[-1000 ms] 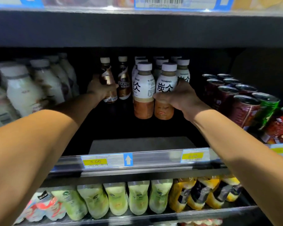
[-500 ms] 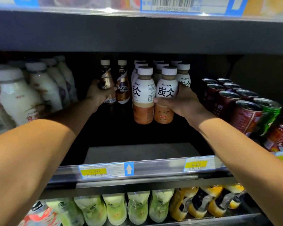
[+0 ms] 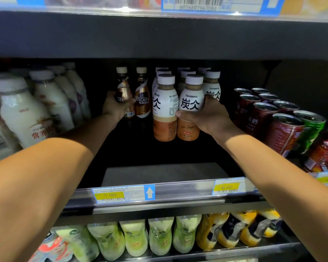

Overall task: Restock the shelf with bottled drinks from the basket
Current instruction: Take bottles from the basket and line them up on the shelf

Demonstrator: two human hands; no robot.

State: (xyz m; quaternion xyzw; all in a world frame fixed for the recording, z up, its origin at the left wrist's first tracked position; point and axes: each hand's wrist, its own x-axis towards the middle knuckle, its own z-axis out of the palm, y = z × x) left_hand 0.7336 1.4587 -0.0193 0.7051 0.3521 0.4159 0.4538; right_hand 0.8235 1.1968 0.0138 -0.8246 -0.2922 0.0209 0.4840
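Head view: both hands are reached deep into the shelf. The left hand is wrapped around a brown coffee bottle; the right hand is clasped on a white-labelled Tanbing bottle at the row's front. Neighbouring bottles are touching, so a sideways nudge could topple them; the red cans could be knocked by the right forearm. No basket is seen.

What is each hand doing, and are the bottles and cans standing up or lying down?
Left hand: wrapped around a brown coffee bottle, upright.
Right hand: wrapped around a white-label coffee bottle, upright.
Milk bottles: upright, capped.
Cans: upright, unopened.
Green bottles on the lower shelf: upright, seen from above.
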